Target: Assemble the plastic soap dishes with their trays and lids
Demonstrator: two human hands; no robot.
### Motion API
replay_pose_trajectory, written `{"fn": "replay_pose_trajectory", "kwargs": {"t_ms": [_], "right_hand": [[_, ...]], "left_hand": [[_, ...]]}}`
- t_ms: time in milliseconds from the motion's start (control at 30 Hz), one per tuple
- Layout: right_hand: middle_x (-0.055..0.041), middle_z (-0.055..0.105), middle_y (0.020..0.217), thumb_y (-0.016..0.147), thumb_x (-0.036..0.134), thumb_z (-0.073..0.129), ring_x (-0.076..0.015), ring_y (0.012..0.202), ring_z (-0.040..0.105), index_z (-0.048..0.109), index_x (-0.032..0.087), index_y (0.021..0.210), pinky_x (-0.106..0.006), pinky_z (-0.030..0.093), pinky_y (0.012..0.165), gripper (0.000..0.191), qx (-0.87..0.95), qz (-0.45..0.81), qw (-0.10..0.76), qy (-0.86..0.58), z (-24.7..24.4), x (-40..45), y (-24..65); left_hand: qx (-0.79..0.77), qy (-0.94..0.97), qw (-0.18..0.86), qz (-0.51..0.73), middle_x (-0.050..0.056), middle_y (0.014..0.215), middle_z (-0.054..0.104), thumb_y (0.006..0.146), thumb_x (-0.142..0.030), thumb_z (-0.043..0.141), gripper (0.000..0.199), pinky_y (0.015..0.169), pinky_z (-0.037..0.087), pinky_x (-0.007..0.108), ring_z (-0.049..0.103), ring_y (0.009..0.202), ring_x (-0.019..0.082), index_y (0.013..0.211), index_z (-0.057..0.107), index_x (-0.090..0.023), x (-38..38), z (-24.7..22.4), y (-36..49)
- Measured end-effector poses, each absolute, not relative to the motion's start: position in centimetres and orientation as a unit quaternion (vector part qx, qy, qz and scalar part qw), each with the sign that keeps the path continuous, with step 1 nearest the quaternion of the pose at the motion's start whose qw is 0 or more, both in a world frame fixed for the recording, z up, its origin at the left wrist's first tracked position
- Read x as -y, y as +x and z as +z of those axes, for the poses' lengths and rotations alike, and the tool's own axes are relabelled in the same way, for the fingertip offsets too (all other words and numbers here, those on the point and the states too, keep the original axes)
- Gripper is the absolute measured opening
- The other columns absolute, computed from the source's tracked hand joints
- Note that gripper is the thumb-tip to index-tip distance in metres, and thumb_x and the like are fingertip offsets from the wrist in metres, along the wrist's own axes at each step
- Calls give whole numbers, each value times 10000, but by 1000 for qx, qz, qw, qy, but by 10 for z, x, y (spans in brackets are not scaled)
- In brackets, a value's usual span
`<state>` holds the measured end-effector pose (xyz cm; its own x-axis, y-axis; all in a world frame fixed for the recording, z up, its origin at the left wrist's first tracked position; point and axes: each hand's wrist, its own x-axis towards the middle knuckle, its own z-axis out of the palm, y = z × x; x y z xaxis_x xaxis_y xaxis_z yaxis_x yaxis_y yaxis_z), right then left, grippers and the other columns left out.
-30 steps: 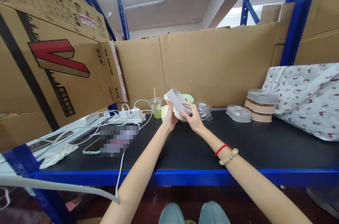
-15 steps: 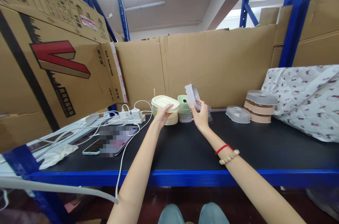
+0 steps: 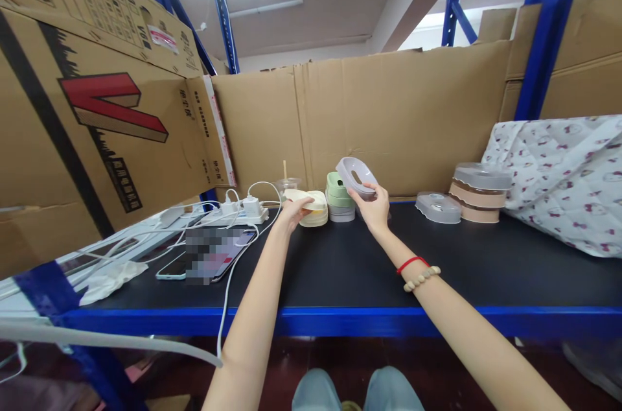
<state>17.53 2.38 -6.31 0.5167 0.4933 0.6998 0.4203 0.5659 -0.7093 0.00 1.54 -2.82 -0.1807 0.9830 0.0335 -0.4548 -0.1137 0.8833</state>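
Note:
A cream oval piece (image 3: 297, 196) is pinched in my left hand (image 3: 290, 215), tilted beside and partly over a cream stack (image 3: 315, 218). My right hand (image 3: 374, 205) grips a grey-lilac oval dish (image 3: 356, 172) with a slot in its base, raised and tilted above the shelf. Between the hands stand green containers (image 3: 336, 188) on top of grey ones (image 3: 341, 212). Behind my right hand, something clear is mostly hidden.
Right on the black shelf (image 3: 330, 268) are a clear-grey lid (image 3: 438, 209), a stack of peach containers (image 3: 476, 196) and a patterned quilted cloth (image 3: 558, 184). Left are phones (image 3: 218, 255), a power strip (image 3: 233, 218), cables, tissue (image 3: 113, 281) and a clear cup (image 3: 289, 185).
My left hand has lowered the cream piece and tipped it toward the stack. The grey-lilac dish in my right hand has turned, so its slotted base shows.

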Motion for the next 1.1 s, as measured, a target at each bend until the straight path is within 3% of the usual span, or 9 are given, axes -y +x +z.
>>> {"fn": "replay_pose_trajectory", "kwargs": {"t_ms": [167,367,567,667,767,900,1000,1100], "right_hand": [[-104,578,1031,640,522,663,-245,966,567,633,187,995,-437,468,858,488,518,26,728,-449,-74,-41,176],[-144,499,1168,673,511,631,-241,943,572,567,174,1187,-425,556,727,619,547,89,719,-419,-78,-53,171],[-159,536,1159,704,405,543,-183,679,609,549,159,1193,-332,543,467,547,557,114,703,-428,-68,-37,169],[-126,619,1049,722,324,514,-161,623,610,557,166,1160,-314,534,517,467,573,83,696,-426,-64,-36,172],[-121,636,1065,735,253,486,-166,698,625,595,177,1074,-318,536,596,364,607,48,681,-407,-63,-39,173],[-120,613,1136,739,188,470,-207,838,620,634,187,999,-403,526,754,307,676,-26,614,-406,-65,-40,173],[-112,594,1166,746,157,480,-254,974,586,605,204,1118,-445,489,851,396,704,-98,544,-446,-66,-34,172],[-108,557,1216,772,142,470,-269,1014,576,550,227,1218,-436,490,845,461,709,-134,481,-498,-64,-27,171]], "left_hand": [[-394,396,529,638,33,732,682,463,98,717,403,761,535,287,672,764,162,755,586,-147,-10,-25,2],[-494,455,380,636,-18,543,571,475,-1,728,289,784,497,298,638,897,230,496,503,-182,-15,-31,-4],[-511,507,229,655,36,793,611,445,13,733,313,1001,364,334,522,1135,260,559,543,-208,-18,-35,-6],[-545,571,156,594,56,896,605,527,-62,745,234,996,370,358,540,1094,253,677,637,-207,-14,-35,-2],[-604,644,84,463,66,980,614,663,-239,717,114,951,403,361,557,1065,246,771,697,-212,-8,-33,2],[-646,691,35,321,71,1143,610,664,-419,714,347,933,407,387,518,1137,284,962,699,-243,0,-28,6],[-653,714,18,253,68,1234,570,601,-358,769,512,953,385,411,474,1192,305,1090,649,-271,3,-27,8],[-646,730,4,224,67,1252,549,656,-245,729,489,957,376,403,460,1207,283,1131,620,-281,1,-30,8]]}}
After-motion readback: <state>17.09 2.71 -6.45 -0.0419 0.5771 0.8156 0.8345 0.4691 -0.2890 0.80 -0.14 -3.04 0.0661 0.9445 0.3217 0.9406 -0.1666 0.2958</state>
